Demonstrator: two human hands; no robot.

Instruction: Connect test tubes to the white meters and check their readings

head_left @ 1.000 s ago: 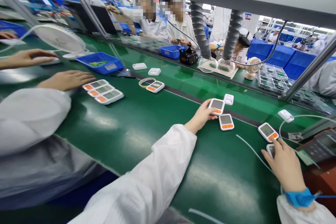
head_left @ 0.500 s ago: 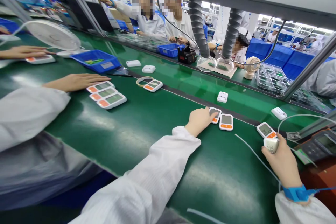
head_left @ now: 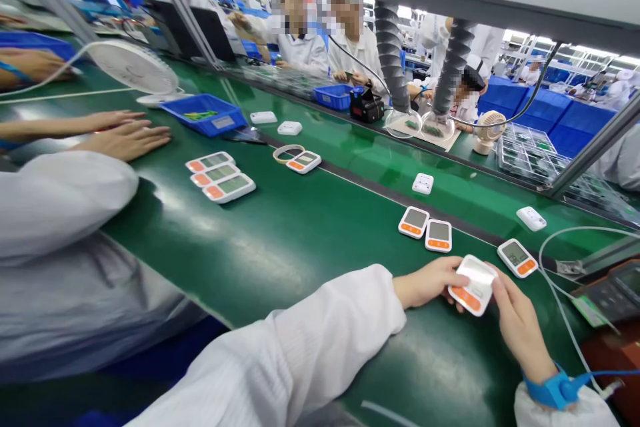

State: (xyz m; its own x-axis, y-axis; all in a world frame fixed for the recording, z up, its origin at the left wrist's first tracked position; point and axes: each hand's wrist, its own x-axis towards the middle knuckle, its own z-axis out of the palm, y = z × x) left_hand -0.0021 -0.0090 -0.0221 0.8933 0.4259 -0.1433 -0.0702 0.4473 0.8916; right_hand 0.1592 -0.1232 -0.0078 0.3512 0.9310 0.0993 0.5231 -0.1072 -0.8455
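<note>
Over the green bench (head_left: 300, 247), a white electronic device (head_left: 477, 283) with a screen and orange buttons is held between both hands, face up and tilted. My left hand (head_left: 430, 280) grips its left side, thumb on the front and fingers underneath. Closed on its right edge is my right hand (head_left: 523, 320), with a blue wrist strap (head_left: 550, 387). A similar device (head_left: 517, 258) with digits on its screen lies just beyond my right hand. Two more, a left one (head_left: 414, 221) and a right one (head_left: 439, 236), lie side by side beyond my left hand.
Three similar devices (head_left: 230, 188) lie together at left, near a co-worker's hands (head_left: 125, 137). A tape ring (head_left: 285, 153), a blue tray (head_left: 205, 115) and a fan (head_left: 135, 67) are farther back. A cable (head_left: 560, 307) and a meter (head_left: 615, 293) stand at right.
My left hand has left the pair of devices and come right to the held device. My right hand has brought that device left and nearer. The co-worker's hand has withdrawn from the left devices.
</note>
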